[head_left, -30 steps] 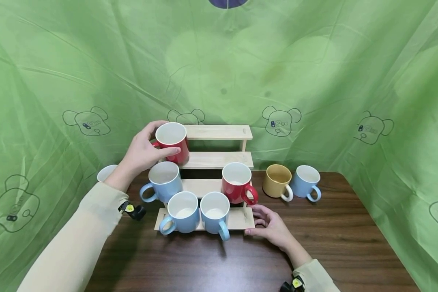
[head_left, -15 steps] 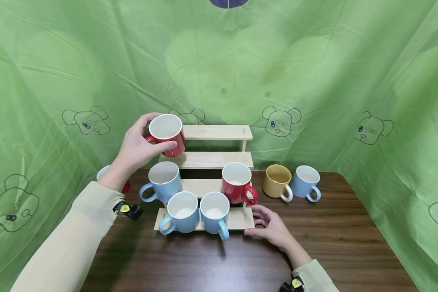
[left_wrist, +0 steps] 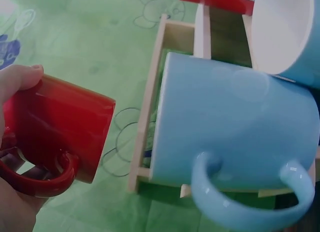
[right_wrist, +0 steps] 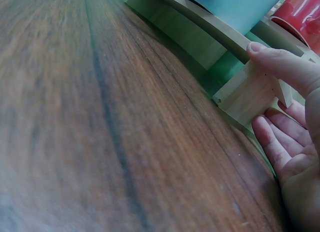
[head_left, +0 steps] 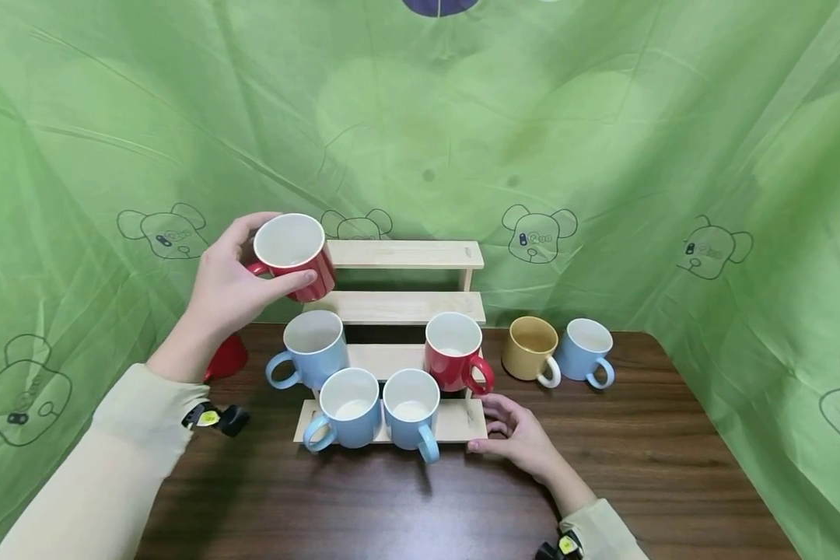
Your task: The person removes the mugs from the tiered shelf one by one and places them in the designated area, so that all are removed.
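Observation:
My left hand (head_left: 227, 284) holds a red mug (head_left: 315, 276) with a white inside, in the air at the left end of the stepped wooden rack (head_left: 420, 307). Its thumb lies across the mug's side; in the left wrist view the red mug (left_wrist: 65, 117) is tilted, its handle toward the palm. My right hand (head_left: 521, 439) grips the right end of the rack's lowest shelf, thumb (right_wrist: 280, 62) on the front edge and fingers bent by the end board. Two light blue mugs (head_left: 360, 424) stand on that shelf. One step up are a blue mug (head_left: 329, 362) and a red mug (head_left: 448, 365).
A yellow mug (head_left: 525, 358) and a blue mug (head_left: 579, 358) stand on the dark wooden table (head_left: 637, 451) right of the rack. Behind my left forearm a red mug (head_left: 229, 358) is partly hidden. Green printed cloth (head_left: 420, 140) hangs around the table.
My left hand has carried the red mug left and a little up, away from the rack's upper shelves. Its forearm uncovers more of the red mug at left. My right hand stays put.

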A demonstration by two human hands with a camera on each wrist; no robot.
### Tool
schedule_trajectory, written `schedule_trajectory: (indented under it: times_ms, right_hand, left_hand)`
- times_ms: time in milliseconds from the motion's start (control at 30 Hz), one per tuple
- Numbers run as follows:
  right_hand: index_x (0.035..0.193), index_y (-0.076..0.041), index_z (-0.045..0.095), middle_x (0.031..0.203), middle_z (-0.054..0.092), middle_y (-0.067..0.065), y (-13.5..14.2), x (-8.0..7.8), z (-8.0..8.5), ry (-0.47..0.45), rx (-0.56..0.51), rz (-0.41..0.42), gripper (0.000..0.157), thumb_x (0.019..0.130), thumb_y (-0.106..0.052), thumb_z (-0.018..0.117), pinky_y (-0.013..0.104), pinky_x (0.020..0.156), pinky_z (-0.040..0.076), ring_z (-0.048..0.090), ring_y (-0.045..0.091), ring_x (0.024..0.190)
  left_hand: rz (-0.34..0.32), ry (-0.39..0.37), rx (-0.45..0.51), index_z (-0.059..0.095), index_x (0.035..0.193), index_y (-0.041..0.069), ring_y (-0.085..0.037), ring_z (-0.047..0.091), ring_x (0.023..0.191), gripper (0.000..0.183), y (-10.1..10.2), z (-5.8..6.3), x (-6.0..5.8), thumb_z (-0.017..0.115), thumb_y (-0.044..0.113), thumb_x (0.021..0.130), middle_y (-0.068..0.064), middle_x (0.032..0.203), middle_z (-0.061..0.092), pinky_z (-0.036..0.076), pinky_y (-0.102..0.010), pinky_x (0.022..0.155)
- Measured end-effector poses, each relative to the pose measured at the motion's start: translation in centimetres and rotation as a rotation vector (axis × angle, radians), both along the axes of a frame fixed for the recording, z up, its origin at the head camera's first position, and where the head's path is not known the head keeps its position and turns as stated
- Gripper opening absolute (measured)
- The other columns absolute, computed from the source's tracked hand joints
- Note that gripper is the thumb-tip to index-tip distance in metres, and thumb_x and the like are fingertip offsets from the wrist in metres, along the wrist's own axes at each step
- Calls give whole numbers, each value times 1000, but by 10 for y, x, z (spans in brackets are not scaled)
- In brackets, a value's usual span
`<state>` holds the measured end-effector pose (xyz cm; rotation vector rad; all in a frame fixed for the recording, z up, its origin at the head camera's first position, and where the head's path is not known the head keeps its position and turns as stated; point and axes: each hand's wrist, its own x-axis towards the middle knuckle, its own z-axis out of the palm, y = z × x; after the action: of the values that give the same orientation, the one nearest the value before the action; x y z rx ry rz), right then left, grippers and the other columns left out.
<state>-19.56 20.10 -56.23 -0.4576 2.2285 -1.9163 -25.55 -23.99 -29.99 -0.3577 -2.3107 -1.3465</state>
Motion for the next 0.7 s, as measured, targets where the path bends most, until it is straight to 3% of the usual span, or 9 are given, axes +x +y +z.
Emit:
schedule_trajectory:
  times_ms: [200,400,700]
  right_hand:
    - [147,-1,59,146,64,23,0,1,1,-7,-4,4,76,81,-4,97,32,91,63,74,29,107]
    - [147,2,58,145,63,26,1,0,-2,6,-1,11,75,83,-4,96,31,90,63,74,30,106]
    - [147,0,60,144,64,24,-1,1,1,8,-5,13,75,82,-3,96,31,93,62,73,29,111]
  left_hand:
    - [59,6,20,60,153,23,-15,67,113,82,-24,0,5,100,17,82,-2,138,67,55,-15,88]
    - [164,-6,47,59,153,25,-14,65,112,82,-46,-6,5,100,22,82,0,137,66,52,-15,87]
    - [278,-34,90,61,150,24,-9,65,108,77,-64,-16,7,98,24,83,7,129,66,52,-11,83]
